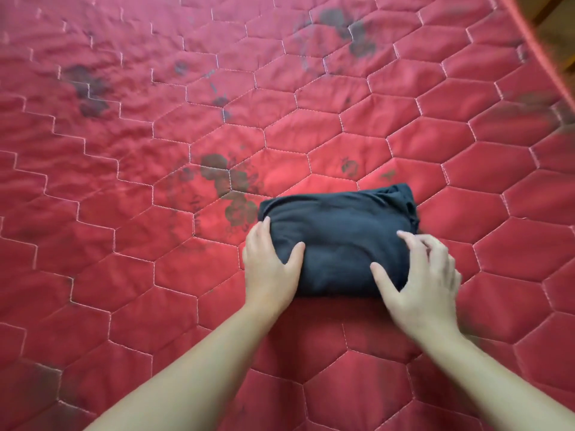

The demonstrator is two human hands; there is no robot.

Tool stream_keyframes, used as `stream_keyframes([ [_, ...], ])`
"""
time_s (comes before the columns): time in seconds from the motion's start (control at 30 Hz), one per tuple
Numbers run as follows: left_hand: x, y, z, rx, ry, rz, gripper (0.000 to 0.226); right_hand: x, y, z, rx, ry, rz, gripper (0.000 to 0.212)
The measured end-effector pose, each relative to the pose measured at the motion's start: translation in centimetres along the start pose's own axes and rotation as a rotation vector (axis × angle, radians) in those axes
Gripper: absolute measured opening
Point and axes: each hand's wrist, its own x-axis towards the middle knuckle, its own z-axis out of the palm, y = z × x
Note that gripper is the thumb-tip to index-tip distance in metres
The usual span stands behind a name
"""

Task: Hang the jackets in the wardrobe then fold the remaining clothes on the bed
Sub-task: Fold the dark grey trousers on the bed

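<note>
You're in a bedroom of a home — the whole view is filled by a bed covered with a red quilted bedspread [130, 188], stitched in pale hexagons and printed with faded dark flower clusters, one of them near the centre and another toward 1 o'clock. At 2 o'clock the quilt's edge curves away, and beyond it shows a blurred strip of brown, wood-like surface [557, 35] — too unclear to name.

A red quilted bedspread [130, 169] stitched in pale hexagons fills nearly the whole view, printed with faded dark flowers [228, 185]. Brown wood [557, 29] shows past its top right edge.
</note>
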Motion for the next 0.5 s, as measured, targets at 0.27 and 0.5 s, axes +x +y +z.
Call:
stream_keyframes([
  [0.27,-1.0,1.3,-1.0,-0.621,-0.269,-0.666,0.059,-5.0,-2.5,-0.2,1.025,-0.623,0.900,0.045],
  [0.5,-5.3,1.6,-0.2,-0.805,-0.526,-0.815,0.032,-4.4,-3.8,0.3,1.286,-0.224,0.913,0.030],
])
